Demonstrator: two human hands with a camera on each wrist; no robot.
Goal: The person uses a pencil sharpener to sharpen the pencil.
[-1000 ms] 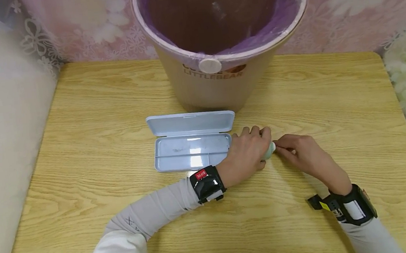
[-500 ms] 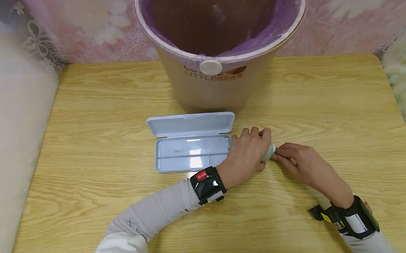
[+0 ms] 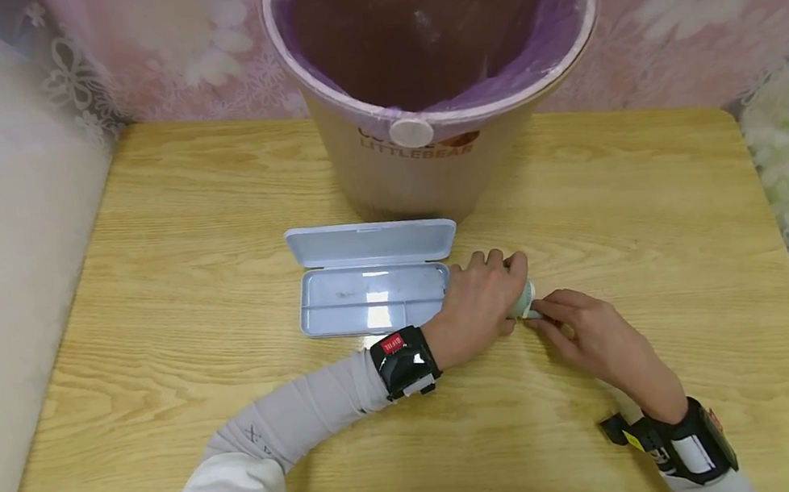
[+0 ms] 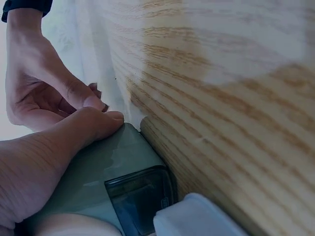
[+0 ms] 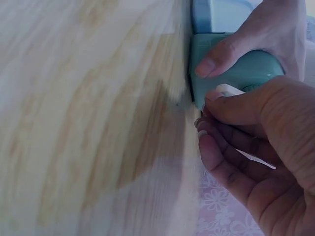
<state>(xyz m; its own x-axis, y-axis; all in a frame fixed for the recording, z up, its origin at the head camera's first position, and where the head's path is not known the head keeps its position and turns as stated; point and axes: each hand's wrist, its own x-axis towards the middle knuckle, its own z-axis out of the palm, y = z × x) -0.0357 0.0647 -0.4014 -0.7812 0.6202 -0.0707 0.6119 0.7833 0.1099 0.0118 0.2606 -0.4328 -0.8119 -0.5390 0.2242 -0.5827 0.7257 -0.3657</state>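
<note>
The left hand [image 3: 477, 301] grips a green gadget [image 4: 115, 160], its fingers bent over the top and its thumb lying along the near side. The gadget sits on the wooden table [image 3: 201, 219], right of the middle, and in the left wrist view it shows a dark see-through window [image 4: 140, 196]. The right hand [image 3: 598, 340], coming in from the near right, has its thumb and fingers brought together in a narrow pinch on a small pale handle [image 3: 533, 314] at the right end of the gadget; the fingers hide most of that handle.

Just left of the gadget, partly covered by the left hand, lies a light blue pencil case [image 3: 351, 317]. Its lid [image 3: 372, 242] stands up along the far edge, and low walls split the inside into one long far section and two near ones, with a bright reflection across them. Behind the case stands a large bin [image 3: 424, 182], lined with a purple bag [image 3: 539, 43] and printed "LITTLEBEAR" on the near side. Each wrist carries a black band, one on the left [image 3: 404, 363] and one on the right [image 3: 690, 439]. Beyond the table's far edge hangs pink cloth [image 3: 182, 51] with white flowers
</note>
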